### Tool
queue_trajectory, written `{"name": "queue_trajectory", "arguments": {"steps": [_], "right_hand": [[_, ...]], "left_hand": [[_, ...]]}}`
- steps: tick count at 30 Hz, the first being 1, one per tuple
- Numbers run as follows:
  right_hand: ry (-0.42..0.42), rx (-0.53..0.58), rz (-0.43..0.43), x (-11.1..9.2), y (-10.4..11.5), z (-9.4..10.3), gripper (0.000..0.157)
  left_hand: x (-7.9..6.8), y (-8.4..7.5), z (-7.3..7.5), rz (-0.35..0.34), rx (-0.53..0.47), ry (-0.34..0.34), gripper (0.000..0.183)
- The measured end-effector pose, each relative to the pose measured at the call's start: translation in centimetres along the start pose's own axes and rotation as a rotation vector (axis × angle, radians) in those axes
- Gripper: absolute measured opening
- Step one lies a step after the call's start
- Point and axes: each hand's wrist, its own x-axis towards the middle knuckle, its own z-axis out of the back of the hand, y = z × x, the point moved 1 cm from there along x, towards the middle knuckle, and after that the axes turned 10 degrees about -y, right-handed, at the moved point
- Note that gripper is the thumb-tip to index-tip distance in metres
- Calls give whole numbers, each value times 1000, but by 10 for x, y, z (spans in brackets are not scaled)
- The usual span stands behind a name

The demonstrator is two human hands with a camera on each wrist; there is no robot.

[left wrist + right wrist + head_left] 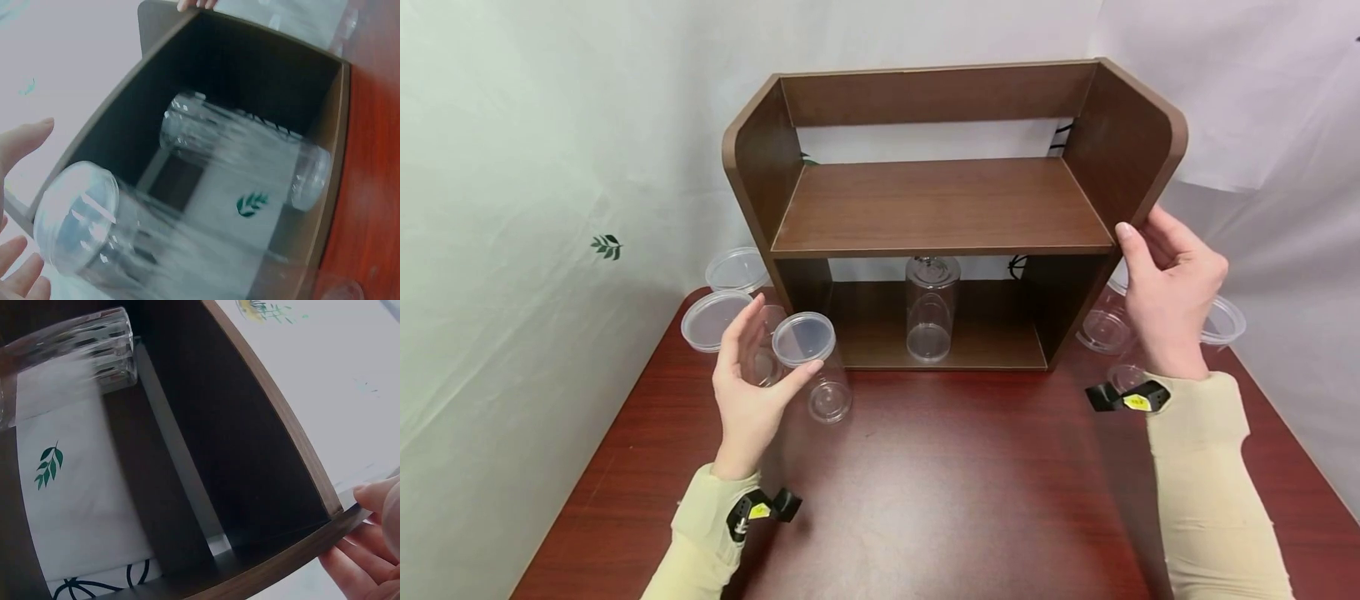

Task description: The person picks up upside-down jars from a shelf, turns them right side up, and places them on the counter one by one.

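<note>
A brown wooden two-tier shelf (pixel 940 208) stands on the table. My right hand (pixel 1176 279) grips the edge of its right side panel, thumb at the front; the right wrist view shows fingers (pixel 359 562) around the board's edge. My left hand (pixel 752 400) is beside a clear lidded jar (pixel 830 392) left of the shelf. Its thumb and fingers are spread near the lid (pixel 78 219), with a gap showing in the left wrist view. Another clear jar (pixel 930 317) stands in the lower compartment.
More clear lidded jars (pixel 718 321) stand at the shelf's left, partly behind my left hand. Others (pixel 1105 325) are on the right, partly covered by my right hand and the panel. The reddish table (pixel 925 492) extends in front; pale cloth (pixel 550 167) hangs around it.
</note>
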Motion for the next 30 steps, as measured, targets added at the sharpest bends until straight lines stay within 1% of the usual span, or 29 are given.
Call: {"name": "queue_trajectory", "arguments": {"steps": [4,7,9,12,16,19,21,24,27,30], "right_hand": [[8,-5,4,0,1,0,33],[12,4,7,1,1,0,32],[13,8,9,1,1,0,32],[13,8,11,1,1,0,32],[12,8,14,0,1,0,31],[7,4,17,0,1,0,31],[5,-5,21,0,1,0,30],[4,-18,23,-1,1,0,30],[6,-31,28,-1,1,0,30],[4,-35,31,-2,2,0,30]], "left_hand": [[-3,-9,-4,-19,-47,-19,88],[-6,-14,-8,-18,-88,-11,89],[-8,-17,-10,-12,-113,3,90],[-10,-22,-15,-23,-137,25,89],[-11,-28,-21,-63,-154,64,88],[-12,-30,-29,-73,-162,107,90],[-14,-28,-34,-74,-170,133,92],[-17,-20,-42,-69,-173,158,94],[-23,-10,-52,-60,-177,193,95],[-31,-4,-63,-37,-184,244,96]]}}
